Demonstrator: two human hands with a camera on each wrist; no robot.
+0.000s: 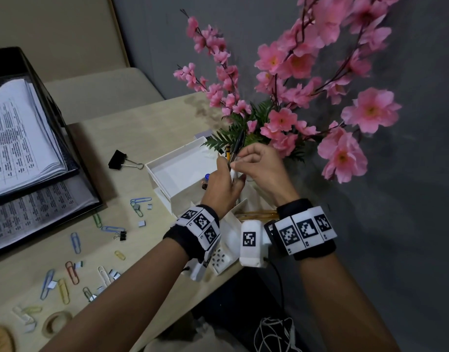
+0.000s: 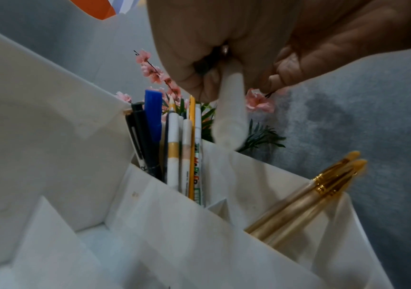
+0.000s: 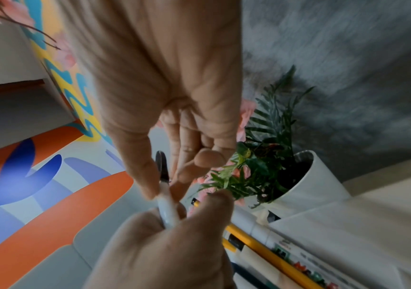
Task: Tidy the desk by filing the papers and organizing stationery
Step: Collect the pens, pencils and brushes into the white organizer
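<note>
Both hands meet over a white desk organizer (image 1: 165, 191) beside the flowers. My left hand (image 1: 227, 171) grips the lower barrel of a white pen (image 1: 233, 172) with a black top end. My right hand (image 1: 240, 158) pinches the same pen higher up between thumb and forefinger (image 3: 147, 187). In the left wrist view the white pen (image 2: 229, 117) hangs tip-down over the organizer (image 2: 150, 215). One slot holds several upright pens and markers (image 2: 174, 146). Another slot holds gold-handled brushes (image 2: 323, 191).
Coloured paper clips (image 1: 73, 270), a large black binder clip (image 1: 118, 160) and a small one (image 1: 120, 236) lie on the desk. A black tray of printed papers (image 1: 23, 138) stands at left. Pink flowers in a white pot (image 3: 318, 179) crowd the organizer's far side. A tape roll (image 1: 57, 323) sits near the front.
</note>
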